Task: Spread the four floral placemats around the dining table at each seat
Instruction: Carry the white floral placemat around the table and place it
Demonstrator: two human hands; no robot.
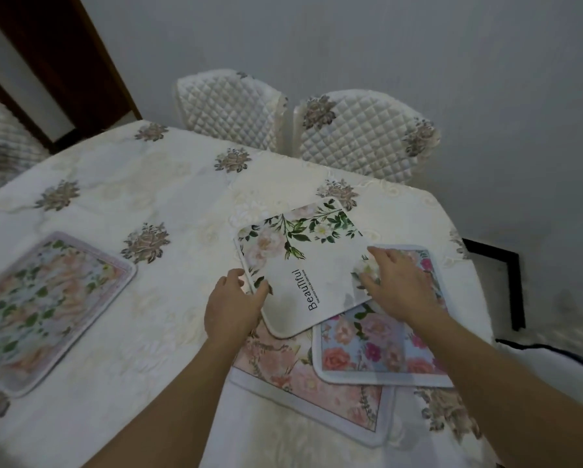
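On the cream quilted desk (114,184), left hand (231,307) pinches the white placemat (303,261); right hand (399,285) lies open on it, two chairs (229,109) by the grey wall.

One head-worn wide-angle view, looking forward and steeply down, close over the bench (121,184); two chairs (364,136) and the wall fill the upper frame.

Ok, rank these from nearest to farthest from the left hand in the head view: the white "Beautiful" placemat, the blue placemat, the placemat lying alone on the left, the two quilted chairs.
1. White "Beautiful" placemat: the left hand grips its edge.
2. Blue placemat: to the right, under the white one.
3. Lone placemat: far left of the table.
4. Quilted chairs: beyond the table's far edge.
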